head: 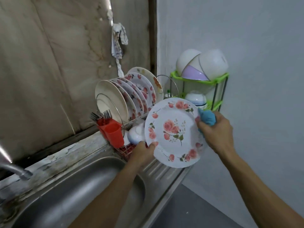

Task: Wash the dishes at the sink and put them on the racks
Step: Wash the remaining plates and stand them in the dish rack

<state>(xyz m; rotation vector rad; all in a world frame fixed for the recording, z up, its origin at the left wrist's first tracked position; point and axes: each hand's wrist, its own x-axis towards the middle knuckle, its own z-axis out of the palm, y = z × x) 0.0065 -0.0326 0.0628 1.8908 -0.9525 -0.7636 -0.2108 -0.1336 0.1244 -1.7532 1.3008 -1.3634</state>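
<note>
A white plate with pink roses [174, 134] is held tilted above the sink's drainboard [158, 170]. My left hand [143, 152] grips its lower left rim, thumb on the face. My right hand [215, 129] clutches a blue cloth [207, 118] against the plate's right rim. Behind it, a wire dish rack [130, 124] holds several plates [131, 96] standing on edge. A green corner rack [204, 83] carries upturned bowls [202, 65].
The steel sink basin [79, 191] lies at lower left, with the tap spout [18, 171] at the far left edge. A red cutlery holder with forks [111, 130] hangs on the dish rack's front. An upturned white bowl [136, 134] sits under the plates. A rag [119, 40] hangs on the wall.
</note>
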